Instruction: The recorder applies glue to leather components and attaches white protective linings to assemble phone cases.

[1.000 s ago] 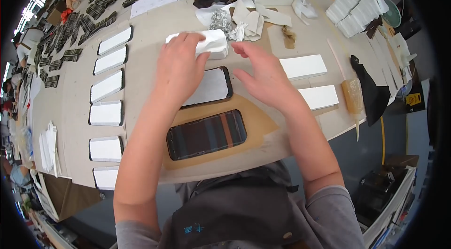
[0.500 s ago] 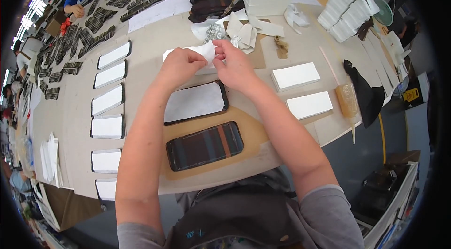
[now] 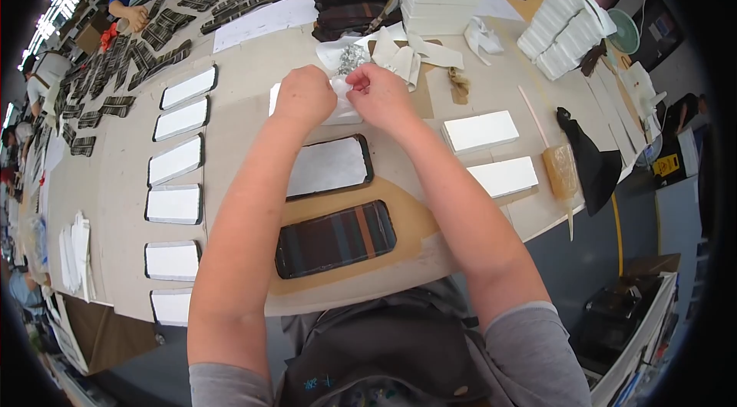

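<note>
Both hands have lifted off the flat piece and come together. My left hand (image 3: 305,94) and right hand (image 3: 380,96) pinch a small white paper (image 3: 338,89) between them. Left of my hands, six white-filled cases (image 3: 177,163) lie done. Below my wrists, one white case (image 3: 328,166) and one striped case (image 3: 335,239) wait. Right: two white boxes (image 3: 491,154).

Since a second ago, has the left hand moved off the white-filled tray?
Yes. The left hand has gone away from the person, from over the far end of the white-filled tray to beyond it, meeting the right hand on the white paper.
</note>
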The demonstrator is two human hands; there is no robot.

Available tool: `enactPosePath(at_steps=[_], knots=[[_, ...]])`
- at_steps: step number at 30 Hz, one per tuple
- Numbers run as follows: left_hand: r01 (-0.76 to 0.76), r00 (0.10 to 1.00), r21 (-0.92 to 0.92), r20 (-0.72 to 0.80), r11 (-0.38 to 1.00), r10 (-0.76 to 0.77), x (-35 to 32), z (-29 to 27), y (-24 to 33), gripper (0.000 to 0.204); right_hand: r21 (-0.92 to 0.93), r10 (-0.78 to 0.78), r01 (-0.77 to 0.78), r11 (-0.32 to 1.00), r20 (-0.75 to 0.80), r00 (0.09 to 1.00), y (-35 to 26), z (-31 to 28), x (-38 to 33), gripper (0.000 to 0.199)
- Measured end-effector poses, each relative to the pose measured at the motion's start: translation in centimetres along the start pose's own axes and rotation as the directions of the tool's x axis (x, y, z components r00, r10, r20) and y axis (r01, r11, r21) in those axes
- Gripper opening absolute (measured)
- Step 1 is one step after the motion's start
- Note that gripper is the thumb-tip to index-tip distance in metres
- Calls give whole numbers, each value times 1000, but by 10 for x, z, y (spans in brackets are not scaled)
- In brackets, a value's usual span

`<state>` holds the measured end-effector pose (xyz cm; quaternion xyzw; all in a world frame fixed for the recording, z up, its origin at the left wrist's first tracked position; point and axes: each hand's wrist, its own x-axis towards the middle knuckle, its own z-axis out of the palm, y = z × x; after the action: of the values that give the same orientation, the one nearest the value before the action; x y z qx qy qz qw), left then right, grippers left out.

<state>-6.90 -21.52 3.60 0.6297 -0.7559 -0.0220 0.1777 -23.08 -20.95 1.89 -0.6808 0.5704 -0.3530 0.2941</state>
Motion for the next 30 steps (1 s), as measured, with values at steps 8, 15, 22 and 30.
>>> enactPosePath(at_steps=[8,15,22,30], knots=[[383,921,-594,192,708,-338,-24,-35,-55,16,-192,-67,76,978,55,996,4,0,10,17],[305,945,-761,168,573,-281,-39,-37,-30,18,208,-112,103,973,31,993,-17,-2,18,16],[233,963,-441,-18,867,-268,-33,-23,-48,18,130,0,-2,991,15,1000,8,7,22,22],[86,653,-993,-3,78,-757,-119,-89,-169,26,-91,-85,82,993,-39,996,10,-5,18,19]])
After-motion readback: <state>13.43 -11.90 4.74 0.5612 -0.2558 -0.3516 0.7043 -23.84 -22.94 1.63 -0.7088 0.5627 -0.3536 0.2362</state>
